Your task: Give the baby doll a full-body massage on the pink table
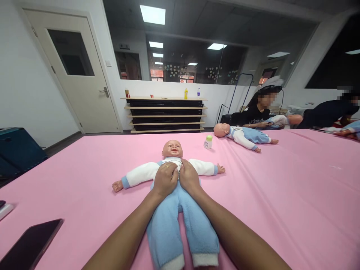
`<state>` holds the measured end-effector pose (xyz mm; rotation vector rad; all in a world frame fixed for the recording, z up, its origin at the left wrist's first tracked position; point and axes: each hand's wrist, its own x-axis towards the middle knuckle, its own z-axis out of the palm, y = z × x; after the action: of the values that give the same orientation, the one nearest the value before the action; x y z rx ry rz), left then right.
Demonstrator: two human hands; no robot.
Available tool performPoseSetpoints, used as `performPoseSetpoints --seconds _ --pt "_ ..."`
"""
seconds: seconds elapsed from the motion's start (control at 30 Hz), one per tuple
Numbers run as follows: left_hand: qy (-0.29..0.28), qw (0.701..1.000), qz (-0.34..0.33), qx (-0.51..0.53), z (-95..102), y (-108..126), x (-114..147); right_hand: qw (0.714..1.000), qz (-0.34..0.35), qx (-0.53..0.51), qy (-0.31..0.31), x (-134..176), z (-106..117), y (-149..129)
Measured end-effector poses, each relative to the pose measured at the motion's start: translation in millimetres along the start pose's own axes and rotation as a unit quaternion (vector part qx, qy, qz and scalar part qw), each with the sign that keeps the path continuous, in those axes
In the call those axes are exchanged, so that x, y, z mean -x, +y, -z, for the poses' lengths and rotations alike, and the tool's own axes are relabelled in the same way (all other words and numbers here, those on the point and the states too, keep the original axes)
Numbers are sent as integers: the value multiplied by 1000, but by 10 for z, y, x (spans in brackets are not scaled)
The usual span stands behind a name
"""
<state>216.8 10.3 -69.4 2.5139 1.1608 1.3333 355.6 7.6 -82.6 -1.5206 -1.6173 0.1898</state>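
A baby doll (173, 150) lies on its back, head away from me and arms spread wide. It wears a white top with blue cuffs and fluffy blue trousers (165, 228) with white hems. On the doll's chest, my left hand (165, 180) and my right hand (190, 175) sit side by side, fingers curled at the front of the doll's outfit (197, 167). Both hands are closed, seemingly on the fabric along the middle; a small dark detail shows between them. My fingertips are mostly hidden. The left one wears a ring.
Pink cloth covers the table (281, 195). A small green-capped bottle (208, 142) stands beyond the doll; a second doll (244, 137) lies to its right. A phone (30, 243) rests at near left. Two people sit across on the right, one holding another doll (278, 122).
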Motion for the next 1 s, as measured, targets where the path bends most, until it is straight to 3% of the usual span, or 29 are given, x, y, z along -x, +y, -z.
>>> performPoseSetpoints --seconds 0.17,0.3,0.47,0.57,0.67,0.77,0.87,1.0 --pt "-161 985 -58 -7 44 -84 -17 998 8 -42 41 53 59 -31" --pt "-189 981 -16 -33 31 -129 -26 990 105 -90 39 72 84 -69" --pt "-146 988 36 -40 -59 -214 17 968 215 -121 53 87 132 -135" --pt "-66 994 79 -29 -117 -294 59 958 258 -121 40 107 165 -176" --pt "35 991 132 -11 -154 -362 95 955 282 -95 -7 124 171 -202" --pt "102 982 159 8 -148 -386 146 943 313 -72 -84 119 151 -209" --pt "120 982 142 20 -109 -380 221 935 324 -64 -130 98 129 -207" --pt "95 990 98 30 -61 -363 292 943 296 -31 -149 66 118 -202"
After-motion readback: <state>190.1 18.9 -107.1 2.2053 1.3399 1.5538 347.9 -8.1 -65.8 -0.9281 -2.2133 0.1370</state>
